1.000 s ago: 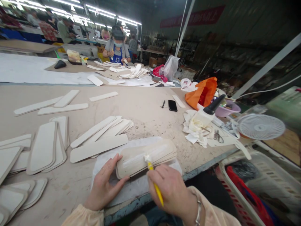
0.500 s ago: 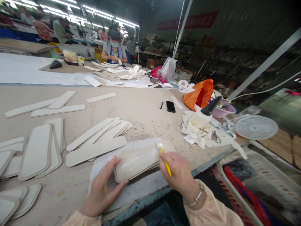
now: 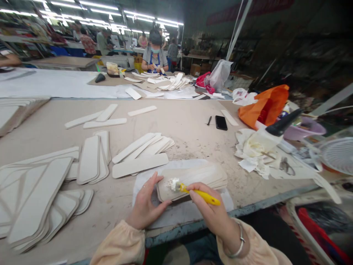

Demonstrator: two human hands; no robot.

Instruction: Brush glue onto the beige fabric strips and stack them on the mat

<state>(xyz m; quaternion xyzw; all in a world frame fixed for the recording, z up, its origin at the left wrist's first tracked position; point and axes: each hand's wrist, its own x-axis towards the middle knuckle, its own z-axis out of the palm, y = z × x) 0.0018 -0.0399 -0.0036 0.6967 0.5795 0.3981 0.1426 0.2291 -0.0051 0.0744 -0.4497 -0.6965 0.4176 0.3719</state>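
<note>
My right hand [image 3: 209, 206] is closed round the yellow handle of a brush [image 3: 205, 195]. White paste covers the bristles, which touch the top piece near the left end of a stack of flat, round-cornered pale strips [image 3: 198, 176]. My left hand [image 3: 149, 202] grips that end of the stack, thumb at the near edge and fingers at the far corner. Under the stack lies a white sheet [image 3: 176, 215]. Just beyond my left hand, more white strips [image 3: 140, 165] lie fanned out.
Piles of white panels [image 3: 41, 195] cover the table's left side. On the right are a phone [image 3: 221, 123], a paste-smeared container with a black handle [image 3: 264, 141], scissors [image 3: 286, 166] and an orange bag [image 3: 264, 106]. A co-worker [image 3: 155, 55] sits across, handling strips.
The brush has moved from the stack's far right end to its left end, and more of its handle shows. My left hand stays on the stack. The view has turned left.
</note>
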